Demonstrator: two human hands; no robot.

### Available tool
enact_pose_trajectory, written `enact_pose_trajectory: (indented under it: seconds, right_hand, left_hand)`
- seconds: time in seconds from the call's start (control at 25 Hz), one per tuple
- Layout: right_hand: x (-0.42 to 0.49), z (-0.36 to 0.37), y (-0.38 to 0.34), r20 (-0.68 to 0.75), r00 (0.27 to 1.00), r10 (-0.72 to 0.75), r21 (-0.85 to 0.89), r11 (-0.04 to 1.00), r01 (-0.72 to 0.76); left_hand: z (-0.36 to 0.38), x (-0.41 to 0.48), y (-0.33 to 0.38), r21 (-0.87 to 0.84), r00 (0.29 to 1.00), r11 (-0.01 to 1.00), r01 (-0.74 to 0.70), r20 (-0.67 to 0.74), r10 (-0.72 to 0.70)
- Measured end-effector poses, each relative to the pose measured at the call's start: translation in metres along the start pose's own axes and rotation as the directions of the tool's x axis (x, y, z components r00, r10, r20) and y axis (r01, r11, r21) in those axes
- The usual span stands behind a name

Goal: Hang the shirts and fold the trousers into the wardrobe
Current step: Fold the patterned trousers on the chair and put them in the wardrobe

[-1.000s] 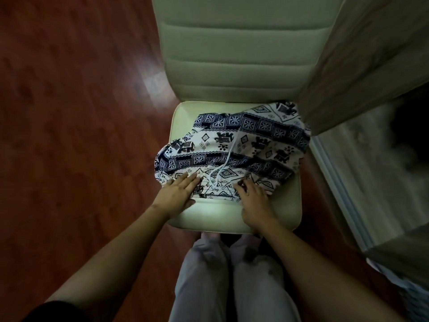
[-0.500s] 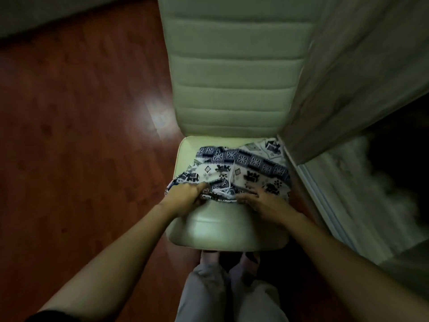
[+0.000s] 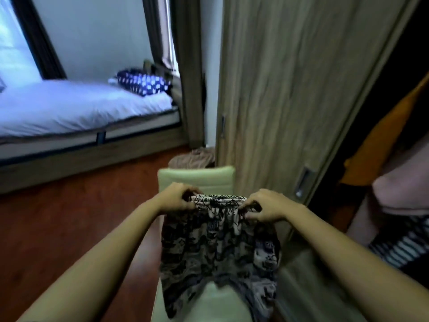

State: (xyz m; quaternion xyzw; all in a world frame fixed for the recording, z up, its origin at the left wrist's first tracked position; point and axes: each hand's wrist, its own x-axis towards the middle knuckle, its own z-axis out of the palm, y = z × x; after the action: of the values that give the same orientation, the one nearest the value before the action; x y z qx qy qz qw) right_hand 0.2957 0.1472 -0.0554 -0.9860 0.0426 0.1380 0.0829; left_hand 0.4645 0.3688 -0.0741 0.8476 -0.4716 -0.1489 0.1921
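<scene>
While over the chair (image 3: 197, 180), patterned trousers (image 3: 218, 252), waistband (image 3: 218, 201) in grip of both hands (image 3: 178, 197) (image 3: 264, 209)

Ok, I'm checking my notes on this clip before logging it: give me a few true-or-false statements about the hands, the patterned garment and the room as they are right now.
1. The left hand and right hand both grip the patterned trousers at the gathered top edge. True.
2. The trousers lie spread flat on the chair seat. False: they hang from both hands in front of the chair.
3. An orange garment shows in the wardrobe opening on the right. True.
4. The bed has nothing on it. False: the bed has white bedding and a dark blue patterned pillow.
</scene>
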Motion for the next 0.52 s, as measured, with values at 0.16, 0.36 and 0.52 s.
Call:
enact_pose_trajectory:
  seconds: [0.16,0.36,0.52]
  right_hand:
    - [-0.023,-0.079,-0.001,-0.114,0.982,0.150,0.113,0.984,-0.138]
    - [-0.033,-0.123,-0.020,-0.206,0.925,0.320,0.692,0.716,-0.094]
    - [-0.043,-0.154,-0.040,-0.231,0.857,0.460,0.957,0.269,0.114]
  left_hand:
    - [-0.074,0.013,0.054,0.027,0.981,0.998,-0.061,-0.185,0.065]
    - [-0.099,0.036,0.104,-0.021,0.915,0.994,-0.108,-0.393,0.091]
    - [-0.110,0.044,0.143,-0.257,0.902,0.940,-0.223,-0.421,0.099]
